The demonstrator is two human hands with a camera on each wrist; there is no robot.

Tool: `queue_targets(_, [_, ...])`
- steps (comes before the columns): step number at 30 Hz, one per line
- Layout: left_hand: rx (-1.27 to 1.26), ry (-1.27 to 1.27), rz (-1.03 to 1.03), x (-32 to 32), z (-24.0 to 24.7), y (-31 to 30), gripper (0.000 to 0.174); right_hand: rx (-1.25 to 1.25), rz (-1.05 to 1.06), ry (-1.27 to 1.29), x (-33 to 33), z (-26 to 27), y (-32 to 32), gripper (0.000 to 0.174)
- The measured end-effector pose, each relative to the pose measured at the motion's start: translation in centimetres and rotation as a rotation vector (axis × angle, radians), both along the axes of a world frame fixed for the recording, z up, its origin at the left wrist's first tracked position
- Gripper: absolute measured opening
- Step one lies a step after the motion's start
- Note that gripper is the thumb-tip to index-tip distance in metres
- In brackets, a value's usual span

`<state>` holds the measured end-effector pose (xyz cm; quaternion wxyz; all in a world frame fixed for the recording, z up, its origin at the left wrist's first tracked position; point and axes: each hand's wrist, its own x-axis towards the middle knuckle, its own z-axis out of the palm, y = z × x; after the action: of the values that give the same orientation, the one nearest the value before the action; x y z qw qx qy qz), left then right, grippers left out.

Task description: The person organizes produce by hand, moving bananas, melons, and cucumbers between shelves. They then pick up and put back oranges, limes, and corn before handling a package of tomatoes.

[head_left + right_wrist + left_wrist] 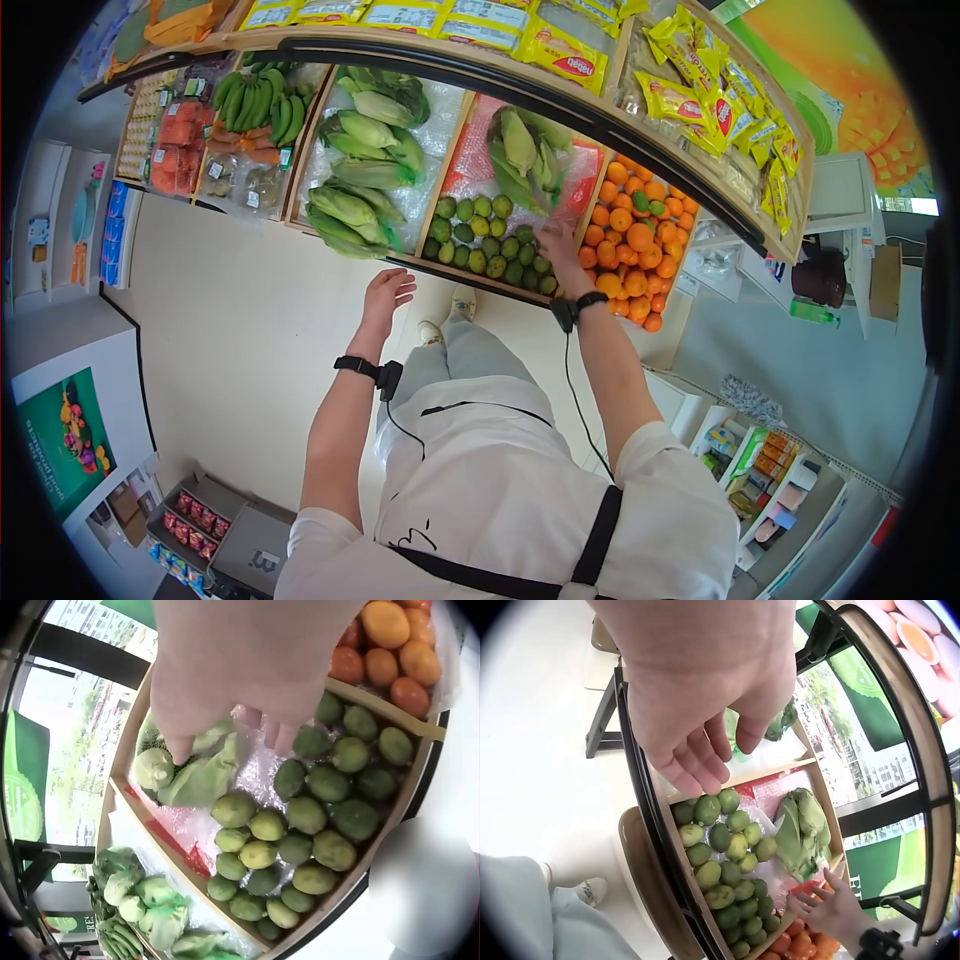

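Note:
My right hand reaches over the produce bin with its fingers spread. In the left wrist view that hand is just beside the husked corn, palm turned toward it. The right wrist view shows its thumb overlapping the corn, with nothing gripped. Green limes fill the front of the same bin, below the corn. My left hand hangs in front of the bin's front edge, fingers loosely bent and holding nothing. In its own wrist view, the left hand overlaps the corner near the limes.
Oranges are heaped in the right compartment. More corn in husks lies in the compartment to the left, with bananas farther left. A shelf of yellow packets overhangs the bins behind a black rail.

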<state>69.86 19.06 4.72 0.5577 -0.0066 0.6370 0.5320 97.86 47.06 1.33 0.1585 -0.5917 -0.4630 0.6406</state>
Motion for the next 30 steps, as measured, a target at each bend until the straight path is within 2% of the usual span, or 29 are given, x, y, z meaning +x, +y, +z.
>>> queue_targets(2, [-0.028, 0.015, 0.016, -0.1, 0.1, 0.6, 0.030, -0.015, -0.050, 0.077, -1.0, -0.9, 3.3, 0.086])
queue_targets(5, [-0.043, 0.012, 0.022, -0.1, -0.1, 1.5, 0.029, -0.176, -0.236, 0.165, -2.2, -2.1, 6.9, 0.079])
queue_targets(9, [-0.049, 0.001, 0.008, -0.6, -0.3, 2.9, 0.029, -0.328, -0.208, 0.299, -3.1, -2.7, 9.2, 0.070])
queue_targets(14, [-0.071, -0.028, -0.038, -1.5, -1.0, 4.2, 0.029, -0.359, -0.282, 0.301, -4.1, -3.7, 9.4, 0.062])
queue_targets(17, [-0.074, -0.024, -0.063, -2.3, -1.2, 5.0, 0.029, -0.251, -0.316, 0.326, -3.5, -5.4, 8.7, 0.040])
queue_targets(25, [-0.038, -0.061, -0.102, -3.5, -2.1, 7.5, 0.034, -0.228, -0.309, 0.345, -2.8, -5.2, 9.6, 0.035])
queue_targets(26, [-0.035, -0.064, -0.124, -3.5, -2.3, 8.0, 0.036, -0.236, -0.287, 0.342, -2.5, -4.6, 9.5, 0.035])
queue_targets(29, [-0.010, -0.122, -0.139, -2.8, -3.0, 9.8, 0.036, 0.510, 0.613, -0.217, -0.9, -2.9, 9.8, 0.038])
queue_targets(30, [-0.014, -0.120, -0.122, -2.4, -3.2, 10.1, 0.036, 0.509, 0.628, -0.209, -1.2, -3.5, 10.3, 0.038])
